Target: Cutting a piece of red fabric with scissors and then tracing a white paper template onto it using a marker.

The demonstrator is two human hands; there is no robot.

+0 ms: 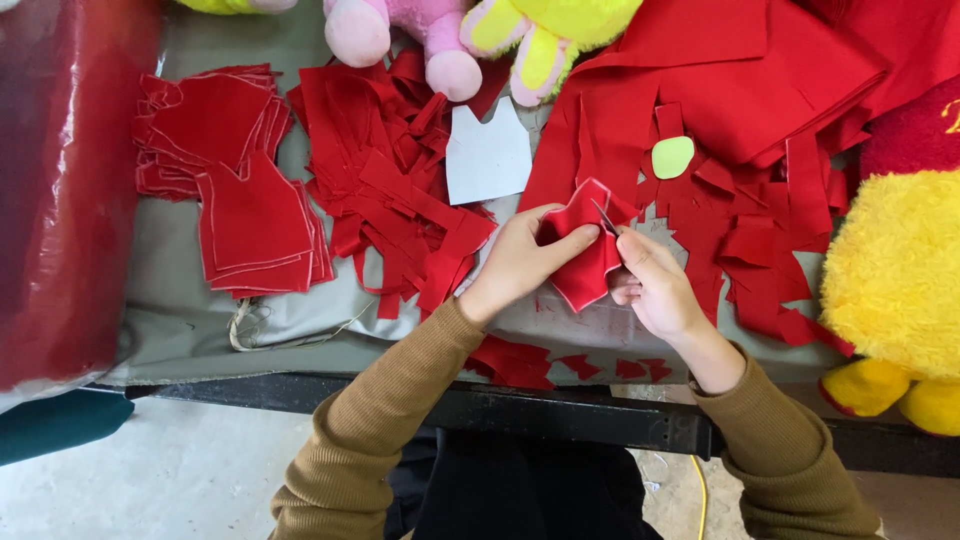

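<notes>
Red fabric piece amid red scraps.

From my seat I see no labels, signs or screens — only a glossy red plastic-wrapped bundle lying at the table's left edge.
</notes>
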